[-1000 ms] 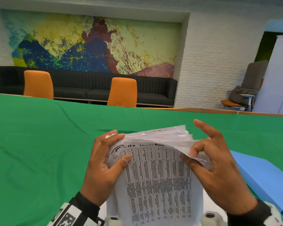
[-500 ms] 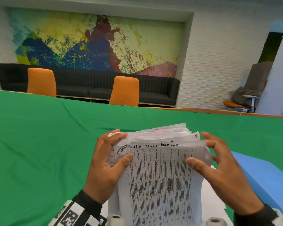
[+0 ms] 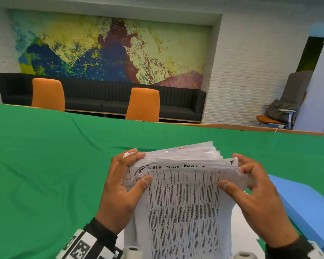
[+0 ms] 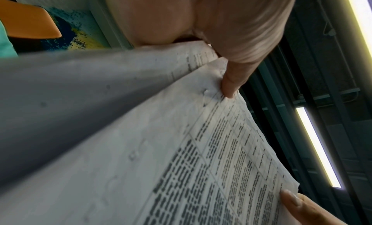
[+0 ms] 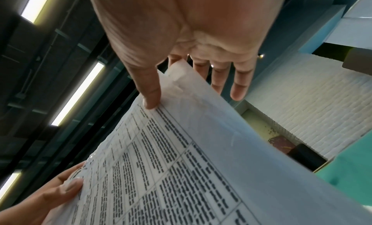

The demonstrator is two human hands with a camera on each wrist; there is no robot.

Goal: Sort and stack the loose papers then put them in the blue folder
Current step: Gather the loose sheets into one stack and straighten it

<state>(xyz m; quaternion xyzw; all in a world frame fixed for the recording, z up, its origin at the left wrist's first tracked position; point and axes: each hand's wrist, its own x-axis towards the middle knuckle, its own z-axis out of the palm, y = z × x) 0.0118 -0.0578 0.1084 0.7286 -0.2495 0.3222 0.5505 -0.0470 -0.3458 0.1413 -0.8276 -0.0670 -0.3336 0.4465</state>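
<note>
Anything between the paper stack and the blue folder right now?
Nothing visible. The paper stack is held upright between the left hand and right hand. The blue folder lies on the green cloth just right of the right hand, apparently closed, so it likely needs opening first.

Creased matt paper sheets (image 3: 187,202), wrinkled green cloth table cover (image 3: 45,165), smooth matt blue folder (image 3: 307,202).
</note>
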